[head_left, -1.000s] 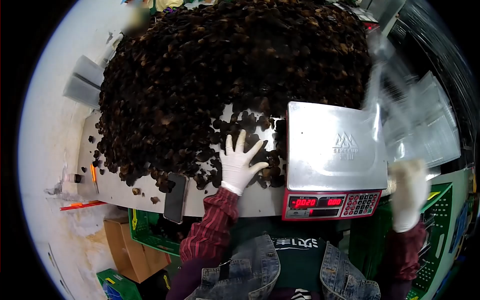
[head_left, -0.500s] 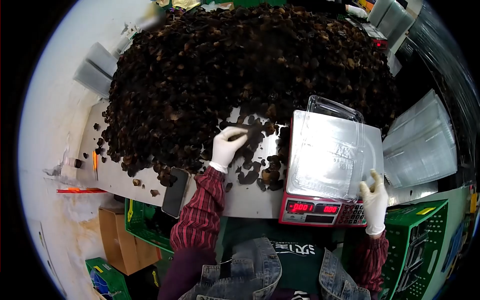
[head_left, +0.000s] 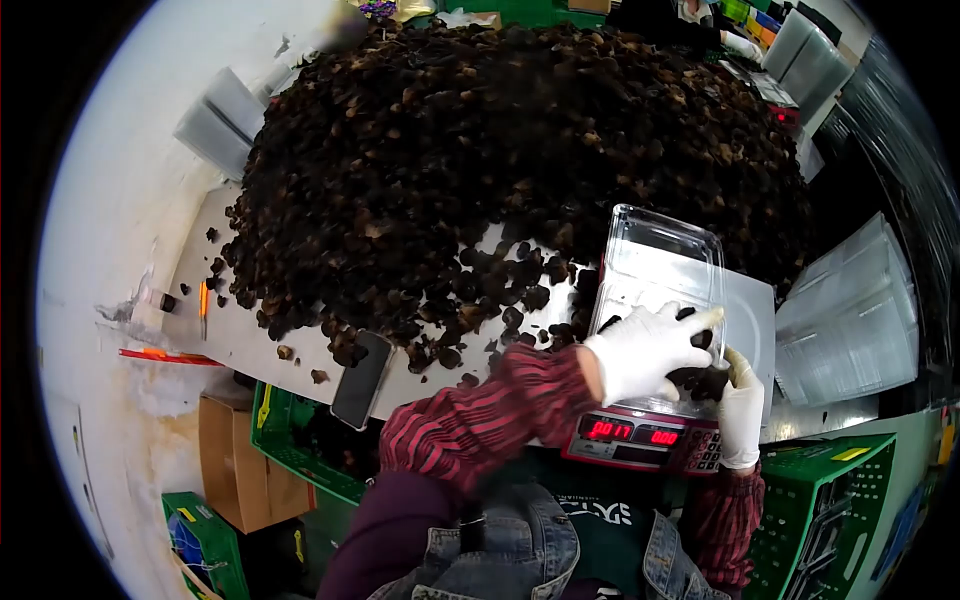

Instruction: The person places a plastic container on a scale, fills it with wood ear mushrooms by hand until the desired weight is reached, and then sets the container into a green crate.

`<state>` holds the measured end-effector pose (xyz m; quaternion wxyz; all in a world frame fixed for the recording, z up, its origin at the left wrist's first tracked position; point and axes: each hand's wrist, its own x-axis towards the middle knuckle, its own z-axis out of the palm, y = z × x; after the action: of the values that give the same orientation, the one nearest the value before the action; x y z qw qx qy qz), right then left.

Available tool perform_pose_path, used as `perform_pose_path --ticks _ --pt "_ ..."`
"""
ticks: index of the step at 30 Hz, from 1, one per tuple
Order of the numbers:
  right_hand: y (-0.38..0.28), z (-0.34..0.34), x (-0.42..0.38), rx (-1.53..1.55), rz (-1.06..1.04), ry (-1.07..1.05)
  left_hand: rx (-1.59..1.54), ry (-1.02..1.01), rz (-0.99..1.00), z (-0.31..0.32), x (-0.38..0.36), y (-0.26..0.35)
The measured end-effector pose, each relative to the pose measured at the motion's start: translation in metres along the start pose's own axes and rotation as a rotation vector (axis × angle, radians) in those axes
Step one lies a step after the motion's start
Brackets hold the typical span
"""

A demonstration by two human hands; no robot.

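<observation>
A clear plastic box (head_left: 655, 285) with its lid raised lies on the metal pan of a red weighing scale (head_left: 640, 445), whose display reads 0.017. My left hand (head_left: 648, 355), in a white glove, is over the box with its fingers spread. Dark, curled mushroom pieces (head_left: 700, 382) lie under and between those fingers. At the box's right edge, my right hand (head_left: 741, 405), also gloved, has thumb and fingers closed on the rim. The fingertips there are partly hidden.
A big heap of dark mushroom pieces (head_left: 520, 150) covers much of the table (head_left: 290, 360). A phone (head_left: 362, 380) lies at the front edge. Stacked clear boxes (head_left: 850, 310) stand right. Green crates (head_left: 820, 500) sit below. A co-worker's gloved hand (head_left: 740, 45) shows at the back.
My left hand has moved right from the heap to above the box, and mushroom pieces are now there. My right hand has closed on the box's edge. The display went from -0.001 to 0.017.
</observation>
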<state>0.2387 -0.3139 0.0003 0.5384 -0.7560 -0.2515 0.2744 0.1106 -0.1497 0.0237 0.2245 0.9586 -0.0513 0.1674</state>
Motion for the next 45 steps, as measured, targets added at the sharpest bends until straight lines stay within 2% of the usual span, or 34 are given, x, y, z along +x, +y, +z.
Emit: perform_pose_path --ticks 1,3,4,5,7,8,9,11,13,15,17,19,20,21,23,25,27,28,29,31,33,35,37,38,42,44,45 --pt "0.003 -0.003 0.002 -0.059 -0.015 -0.002 -0.021 0.018 -0.003 -0.013 -0.005 0.003" --pt "0.005 -0.008 0.006 -0.174 -0.051 -0.004 -0.266 0.019 -0.086 -0.041 -0.015 -0.005" --pt "-0.001 -0.007 0.002 -0.088 -0.022 0.017 -0.223 0.235 -0.027 -0.046 -0.025 -0.02" --pt "-0.002 -0.007 0.001 -0.088 -0.017 0.024 -0.177 0.336 -0.182 -0.054 -0.036 -0.034" --pt "-0.002 -0.01 0.001 -0.13 -0.135 0.187 -0.154 0.441 -0.459 -0.06 -0.068 -0.083" --pt "0.01 -0.013 0.003 -0.064 -0.125 0.229 0.03 0.418 -0.536 -0.058 -0.087 -0.109" --pt "0.016 -0.013 0.002 -0.145 -0.191 0.31 0.244 0.379 -0.597 -0.041 -0.114 -0.139" --pt "0.013 -0.013 -0.004 -0.147 -0.178 0.327 0.345 0.087 -0.799 -0.013 -0.148 -0.15" --pt "0.002 -0.006 -0.014 -0.126 -0.233 0.347 0.518 -0.034 -0.669 0.007 -0.158 -0.125" --pt "0.006 -0.012 -0.02 -0.262 -0.308 0.307 0.461 0.067 -0.564 0.021 -0.167 -0.119" --pt "-0.011 -0.011 -0.03 -0.415 -0.239 0.201 0.55 0.215 -0.5 0.032 -0.178 -0.126" --pt "-0.022 -0.009 -0.029 -0.685 -0.537 0.087 0.435 0.306 -0.557 0.026 -0.182 -0.136" --pt "-0.021 -0.007 -0.025 -0.673 -0.628 0.081 0.399 0.404 -0.535 0.025 -0.181 -0.143" --pt "-0.02 -0.007 -0.021 -0.672 -0.626 0.09 0.22 0.4 -0.674 0.018 -0.177 -0.144" --pt "-0.018 -0.008 -0.016 -0.699 -0.428 -0.018 -0.044 0.513 -0.717 0.005 -0.166 -0.149" --pt "-0.016 -0.007 -0.01 -0.626 -0.367 0.003 -0.152 0.58 -0.7 -0.008 -0.149 -0.145" --pt "-0.009 -0.006 -0.003 -0.474 -0.326 0.012 -0.21 0.606 -0.586 -0.034 -0.107 -0.106" --pt "-0.003 -0.004 -0.001 -0.439 -0.425 0.017 -0.278 0.571 -0.568 -0.045 -0.086 -0.079" --pt "0.001 -0.002 0.001 -0.438 -0.426 0.016 -0.344 0.535 -0.55 -0.051 -0.065 -0.056" --pt "0.005 0.002 0.003 -0.554 -0.602 0.044 -0.018 0.493 -0.125 -0.041 -0.034 -0.031" --pt "0.003 0.001 0.0 -0.614 -0.554 0.024 0.031 0.115 -0.051 -0.031 -0.014 -0.009" --pt "0.002 0.003 -0.002 -0.574 -0.596 0.13 0.089 0.004 0.061 -0.007 -0.002 -0.003" --pt "0.002 0.001 -0.005 -0.48 -0.548 0.143 0.044 -0.055 -0.004 -0.008 0.0 0.003" --pt "0.005 -0.001 -0.005 -0.445 -0.623 0.161 0.034 -0.051 -0.01 -0.015 0.0 0.008" --pt "-0.002 0.003 -0.01 -0.385 -0.569 0.162 -0.029 0.044 0.007 -0.013 -0.007 0.009" --pt "0.004 0.005 -0.007 -0.606 -0.589 0.104 0.043 0.018 0.027 -0.002 -0.008 0.003" --pt "0.003 0.004 -0.007 -0.606 -0.59 0.105 0.043 0.018 0.027 0.002 -0.011 0.0"
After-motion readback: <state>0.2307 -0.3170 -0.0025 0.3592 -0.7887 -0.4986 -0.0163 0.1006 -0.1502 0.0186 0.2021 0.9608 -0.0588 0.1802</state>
